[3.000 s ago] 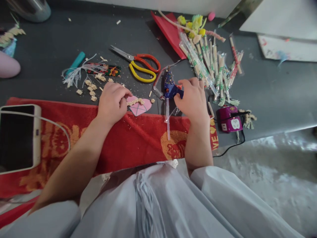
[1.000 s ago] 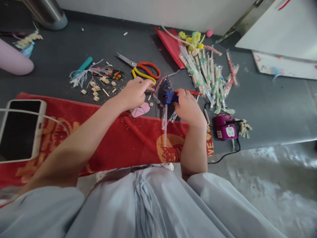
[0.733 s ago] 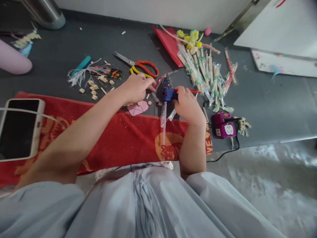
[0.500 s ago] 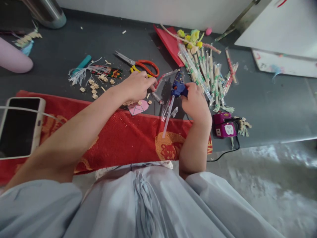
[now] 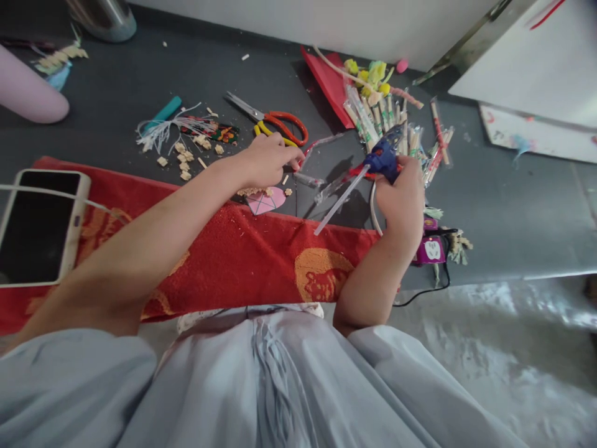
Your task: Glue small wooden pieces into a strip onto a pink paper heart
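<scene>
My left hand (image 5: 268, 160) is closed, its fingertips pinching the end of a clear plastic wrapper with red on it (image 5: 319, 142) on the dark table. Just under that hand lies a pink card piece (image 5: 267, 201) with crossing lines, with small beige pieces along its top edge. Orange and yellow handled scissors (image 5: 280, 121) rest right behind my left hand. My right hand (image 5: 402, 200) grips a blue glue gun (image 5: 385, 155), its nozzle tilted away to the upper right. A long translucent glue stick (image 5: 342, 199) sticks out of its back end.
Wrapped sticks (image 5: 370, 118) with green print lie behind the glue gun, beside a red envelope (image 5: 329, 87). A purple power adapter (image 5: 430, 250) with a black cord stands at the right. A phone (image 5: 41, 227) lies on the red towel (image 5: 242, 261). Beige crumbs (image 5: 184, 155) scatter at left.
My right hand has moved the glue gun to the right, over the wrapped sticks, and turned it further that way. My left hand stays by the wrapper. The whole view has shifted slightly.
</scene>
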The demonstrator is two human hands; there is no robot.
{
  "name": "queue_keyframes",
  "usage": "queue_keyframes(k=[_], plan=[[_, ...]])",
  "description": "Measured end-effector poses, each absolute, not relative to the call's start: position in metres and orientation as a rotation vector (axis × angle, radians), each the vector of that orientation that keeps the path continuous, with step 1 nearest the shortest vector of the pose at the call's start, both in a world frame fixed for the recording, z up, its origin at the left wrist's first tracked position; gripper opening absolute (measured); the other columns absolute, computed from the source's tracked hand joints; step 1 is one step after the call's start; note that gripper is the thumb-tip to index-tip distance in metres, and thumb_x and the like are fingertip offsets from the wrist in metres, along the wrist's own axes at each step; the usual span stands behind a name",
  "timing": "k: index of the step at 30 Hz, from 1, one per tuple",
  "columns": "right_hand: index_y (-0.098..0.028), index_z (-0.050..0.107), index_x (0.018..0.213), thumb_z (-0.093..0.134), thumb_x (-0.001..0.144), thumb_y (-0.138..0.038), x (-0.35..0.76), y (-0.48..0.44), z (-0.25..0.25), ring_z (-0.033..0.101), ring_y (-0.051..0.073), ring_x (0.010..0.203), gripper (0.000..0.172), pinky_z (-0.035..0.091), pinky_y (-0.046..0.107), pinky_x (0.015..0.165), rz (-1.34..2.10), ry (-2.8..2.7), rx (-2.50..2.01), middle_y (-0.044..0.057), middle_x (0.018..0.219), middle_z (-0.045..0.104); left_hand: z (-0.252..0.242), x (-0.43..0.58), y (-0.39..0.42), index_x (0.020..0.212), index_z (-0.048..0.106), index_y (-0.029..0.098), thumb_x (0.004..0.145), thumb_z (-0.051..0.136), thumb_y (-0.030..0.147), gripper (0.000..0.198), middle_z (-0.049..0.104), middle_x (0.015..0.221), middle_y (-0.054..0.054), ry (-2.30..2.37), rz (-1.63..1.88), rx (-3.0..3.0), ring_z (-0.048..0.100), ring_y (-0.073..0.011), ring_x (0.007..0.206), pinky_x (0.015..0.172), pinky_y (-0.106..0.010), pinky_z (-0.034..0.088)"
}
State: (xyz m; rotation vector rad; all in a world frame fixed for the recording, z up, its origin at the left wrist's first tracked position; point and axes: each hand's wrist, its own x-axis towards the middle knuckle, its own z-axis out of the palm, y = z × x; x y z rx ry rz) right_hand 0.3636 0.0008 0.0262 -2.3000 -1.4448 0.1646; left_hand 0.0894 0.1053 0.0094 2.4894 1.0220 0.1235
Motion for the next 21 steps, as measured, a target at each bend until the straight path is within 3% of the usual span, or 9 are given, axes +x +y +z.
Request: queue_keyframes(k=[3,6,11,14,18,21], plan=[[-0.007,0.059,0.146,0.059,0.089,-0.016,0.345,-0.004,0.036,0.064,0.044,0.143,0.057,0.049,0.06,0.121,0.287,-1.599,-2.42,0.03,0.15,0.066,0.007,0.086,0.107,0.147,0.07,0.023,0.086,0.051,0.012,0.065,0.083,0.129,-0.007,1.021,0.179,2.438,0.064,-0.034,0.141,0.122,-0.053,0.047],[-0.002,0.056,0.151,0.055,0.095,-0.013,0.321,-0.005,0.042,0.062,0.045,0.146,0.057,0.048,0.057,0.122,0.381,-1.786,-2.42,0.033,0.153,0.063,0.008,0.078,0.107,0.142,0.073,0.023,0.087,0.048,0.013,0.062,0.084,0.124,-0.005,1.036,0.35,2.364,0.069,-0.0298,0.134,0.12,-0.049,0.05],[0.001,0.054,0.151,0.052,0.099,-0.011,0.297,-0.006,0.039,0.062,0.047,0.145,0.053,0.051,0.059,0.117,0.455,-1.959,-2.401,0.035,0.153,0.062,0.009,0.051,0.092,0.103,0.082,0.029,0.091,0.047,0.022,0.037,0.083,0.11,-0.006,1.262,0.691,2.335,0.071,-0.0317,0.118,0.122,-0.056,0.048],[-0.002,0.058,0.15,0.058,0.099,-0.012,0.296,-0.01,0.036,0.062,0.049,0.143,0.051,0.051,0.062,0.115,0.386,-1.97,-2.44,0.034,0.148,0.064,0.005,0.032,0.077,0.092,0.078,0.031,0.094,0.047,0.028,0.032,0.079,0.102,-0.007,1.351,0.762,2.34,0.068,-0.0321,0.113,0.117,-0.06,0.051],[-0.011,0.063,0.145,0.069,0.095,-0.016,0.294,-0.016,0.035,0.061,0.05,0.139,0.051,0.047,0.07,0.114,0.15,-1.919,-2.407,0.029,0.141,0.066,-0.005,0.014,0.062,0.096,0.075,0.032,0.097,0.045,0.033,0.031,0.079,0.102,-0.005,1.277,0.769,2.34,0.067,-0.0303,0.109,0.117,-0.062,0.049],[-0.017,0.067,0.132,0.063,0.097,-0.017,0.278,-0.017,0.032,0.066,0.041,0.127,0.035,0.051,0.063,0.111,0.111,-1.98,-2.158,0.022,0.128,0.071,-0.009,0.007,0.058,0.101,0.076,0.03,0.099,0.043,0.04,0.034,0.08,0.105,-0.005,1.213,0.746,2.315,0.066,-0.0314,0.113,0.12,-0.063,0.046]])
